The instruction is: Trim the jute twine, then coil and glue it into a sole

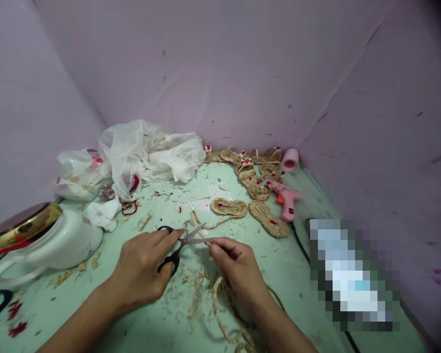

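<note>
My left hand grips black-handled scissors, fingers through the loops and the blades apart, pointing right. My right hand pinches a jute rope right at the blades' tips. The rope runs from a flat oval jute coil through my fingers and loops down under my right wrist towards the near edge. Both hands rest low over the pale green tabletop, which is strewn with jute fibres.
A second oval coil and several jute shapes with red-white beads lie at the back. A pink glue gun with black cord, a pink roll, crumpled plastic bags, and a white gold-rimmed pot stand around.
</note>
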Action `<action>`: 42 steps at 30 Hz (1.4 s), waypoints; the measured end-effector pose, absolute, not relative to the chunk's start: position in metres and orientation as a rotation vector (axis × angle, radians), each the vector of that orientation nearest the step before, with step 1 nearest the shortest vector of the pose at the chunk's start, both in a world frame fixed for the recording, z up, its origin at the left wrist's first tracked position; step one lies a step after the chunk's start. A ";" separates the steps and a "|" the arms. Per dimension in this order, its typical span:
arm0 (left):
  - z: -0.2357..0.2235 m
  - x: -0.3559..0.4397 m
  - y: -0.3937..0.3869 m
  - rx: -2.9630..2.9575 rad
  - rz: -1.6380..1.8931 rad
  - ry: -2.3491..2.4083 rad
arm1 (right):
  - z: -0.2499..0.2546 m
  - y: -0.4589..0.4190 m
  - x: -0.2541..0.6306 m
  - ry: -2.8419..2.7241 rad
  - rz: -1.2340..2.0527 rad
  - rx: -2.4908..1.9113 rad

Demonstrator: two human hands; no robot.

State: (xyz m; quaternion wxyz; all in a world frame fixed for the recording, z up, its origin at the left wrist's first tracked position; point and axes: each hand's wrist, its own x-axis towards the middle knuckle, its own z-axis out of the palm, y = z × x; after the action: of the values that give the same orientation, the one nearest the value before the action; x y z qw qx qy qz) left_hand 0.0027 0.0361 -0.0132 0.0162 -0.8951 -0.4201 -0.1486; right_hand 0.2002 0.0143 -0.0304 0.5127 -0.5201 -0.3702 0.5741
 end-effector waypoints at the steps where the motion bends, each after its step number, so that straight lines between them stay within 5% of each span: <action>1: -0.012 0.003 0.036 -2.798 -0.422 -1.317 | -0.030 0.014 0.200 -0.905 1.357 -1.275; 10: -0.012 0.010 0.033 -2.835 -0.267 -1.225 | -0.030 0.012 0.198 -1.157 1.214 -1.284; 34: -0.019 0.007 0.035 -2.768 -0.316 -1.068 | -0.032 0.010 0.198 -0.833 1.568 -1.151; 38: -0.013 0.008 0.034 -2.912 -0.583 -1.404 | -0.028 0.009 0.197 -0.774 1.582 -1.168; 42: 0.001 0.016 0.035 -2.828 -1.079 -2.269 | -0.023 0.008 0.195 -0.751 1.635 -1.129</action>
State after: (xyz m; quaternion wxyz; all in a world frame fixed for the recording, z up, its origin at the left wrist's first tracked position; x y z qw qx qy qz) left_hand 0.0164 0.0348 0.0014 -0.3150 -0.7095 -0.5693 -0.2707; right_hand 0.1954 0.0085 -0.0230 0.4870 -0.4644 -0.3089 0.6721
